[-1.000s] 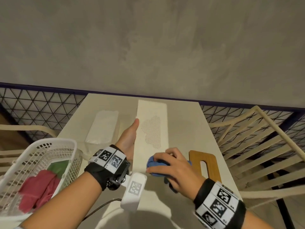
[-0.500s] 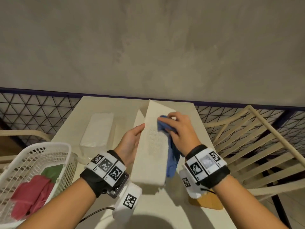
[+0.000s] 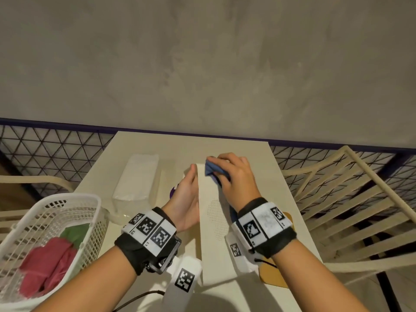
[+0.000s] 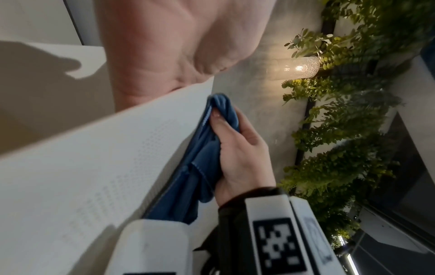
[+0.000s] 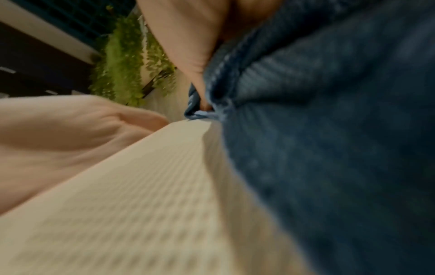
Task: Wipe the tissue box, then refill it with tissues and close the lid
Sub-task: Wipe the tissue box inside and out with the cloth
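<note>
The white tissue box (image 3: 212, 219) with a dotted pattern is lifted on edge over the table, long axis pointing away from me. My left hand (image 3: 188, 199) lies flat against its left face, fingers straight. My right hand (image 3: 234, 176) grips a bunched blue cloth (image 3: 213, 170) and presses it on the box's far right edge. In the left wrist view the cloth (image 4: 202, 167) hangs down the box's (image 4: 94, 176) right side under the right hand (image 4: 242, 158). The right wrist view is blurred, filled by cloth (image 5: 329, 148) and box (image 5: 129, 204).
A wrapped pack of white tissues (image 3: 137, 179) lies on the beige table (image 3: 281, 176) to the left of the box. A wooden lid (image 3: 273, 275) lies under my right wrist. A white basket (image 3: 51, 206) with red and green cloths stands at left; a slatted chair (image 3: 360, 199) stands at right.
The box went from lying flat to held up on edge. My right hand with the cloth slid from the near end along the box to its far end.
</note>
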`<state>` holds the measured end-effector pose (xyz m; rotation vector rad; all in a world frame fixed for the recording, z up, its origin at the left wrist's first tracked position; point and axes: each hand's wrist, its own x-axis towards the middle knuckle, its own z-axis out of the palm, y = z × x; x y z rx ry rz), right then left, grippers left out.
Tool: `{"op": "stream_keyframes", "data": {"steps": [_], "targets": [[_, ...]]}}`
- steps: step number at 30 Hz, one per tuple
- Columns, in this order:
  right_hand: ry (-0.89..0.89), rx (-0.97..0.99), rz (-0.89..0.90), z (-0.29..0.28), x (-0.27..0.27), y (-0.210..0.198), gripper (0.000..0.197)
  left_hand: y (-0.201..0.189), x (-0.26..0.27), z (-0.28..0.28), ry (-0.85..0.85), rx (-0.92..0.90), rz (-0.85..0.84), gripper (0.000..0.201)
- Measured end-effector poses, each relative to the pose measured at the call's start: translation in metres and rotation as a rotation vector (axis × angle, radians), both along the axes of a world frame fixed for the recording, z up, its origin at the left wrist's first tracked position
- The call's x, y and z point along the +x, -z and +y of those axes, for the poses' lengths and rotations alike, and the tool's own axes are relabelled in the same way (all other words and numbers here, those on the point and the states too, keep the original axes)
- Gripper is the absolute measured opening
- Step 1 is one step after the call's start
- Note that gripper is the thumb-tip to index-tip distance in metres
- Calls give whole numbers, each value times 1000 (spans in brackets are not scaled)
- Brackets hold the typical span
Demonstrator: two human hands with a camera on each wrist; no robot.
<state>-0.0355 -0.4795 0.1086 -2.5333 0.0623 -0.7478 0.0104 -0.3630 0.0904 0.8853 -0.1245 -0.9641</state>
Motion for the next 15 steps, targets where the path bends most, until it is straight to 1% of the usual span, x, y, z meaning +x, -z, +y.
{"op": "stream_keyframes", "data": {"steps": [2,5,7,9,12,15], "targets": [[5,-21,-19,0,1,-2,33,-1,0,0,2,-12,2,63],[-102,-158,-15,15,-3,1,32,-1,0,0,-48,-8,32,63],[-172,-207,5,19,-2,0,32,0,0,0,-90,5,57,61],[-200,-245,38,14,1,-3,30,-2,2,-1,-138,9,59,57],[-128,-207,34,-4,-2,-5,26,-3,4,-3,-126,61,11,54],[-10,-146,27,-14,-8,-3,30,-3,3,-3,-100,117,-51,54]]}}
